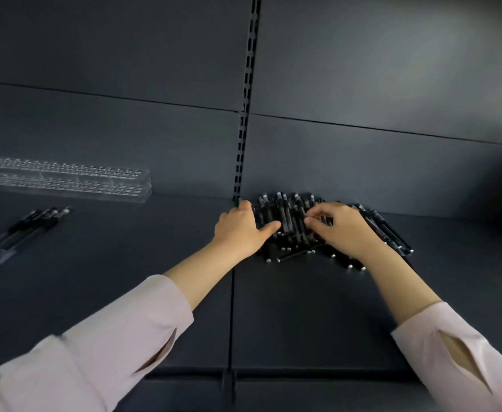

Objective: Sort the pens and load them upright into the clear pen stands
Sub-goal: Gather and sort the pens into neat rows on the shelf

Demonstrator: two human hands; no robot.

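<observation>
Right grip [341, 230] pinches pens [285, 208] — left grip [240, 230] touching.

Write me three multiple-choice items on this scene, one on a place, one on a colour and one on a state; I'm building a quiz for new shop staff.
1. Where is the clear pen stand?
A. Far left, against the back panel
B. Right of the pen pile
C. On top of the pile

2. What colour are the pens in the pile?
A. Red
B. Black
C. Yellow

3. How is the stand loaded?
A. Full
B. Half full
C. Empty

Key: 1 A, the stand sits far left against the panel; 2 B, every barrel looks black; 3 C, no pen stands in its holes.
</observation>
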